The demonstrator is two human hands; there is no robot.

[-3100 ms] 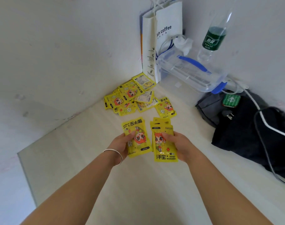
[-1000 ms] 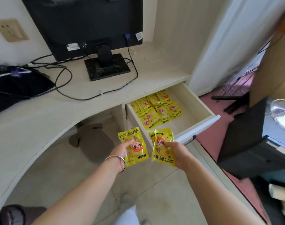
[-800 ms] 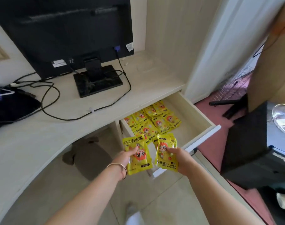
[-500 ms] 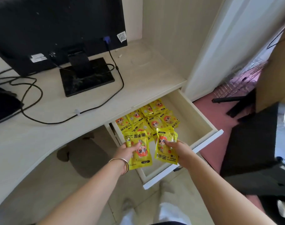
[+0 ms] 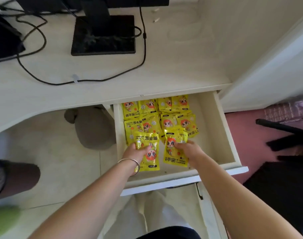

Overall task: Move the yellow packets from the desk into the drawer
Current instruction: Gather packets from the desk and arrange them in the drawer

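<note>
Yellow packets (image 5: 160,116) lie in rows at the back of the open drawer (image 5: 216,128), some partly on top of each other, each with a little cartoon face on it. The drawer is pulled out from under the table (image 5: 173,66). Both hands are inside the drawer, near its front. The left hand (image 5: 134,153) has its grip closed on one yellow packet (image 5: 150,152), thumb on top, and this packet is turned upside down so the words at its top read the wrong way. A thin bracelet (image 5: 130,163) sits on the left wrist. The right hand (image 5: 189,150) has its grip closed on a small stack of packets (image 5: 175,149), fingers on the front by the cartoon face. The two held lots sit side by side, with a small gap between them, and their top edges lie over the packets already in the drawer. I cannot tell if they touch the drawer bottom. On the table stand a black monitor base (image 5: 104,37) and a black cable (image 5: 78,81) that loops across the top.
</note>
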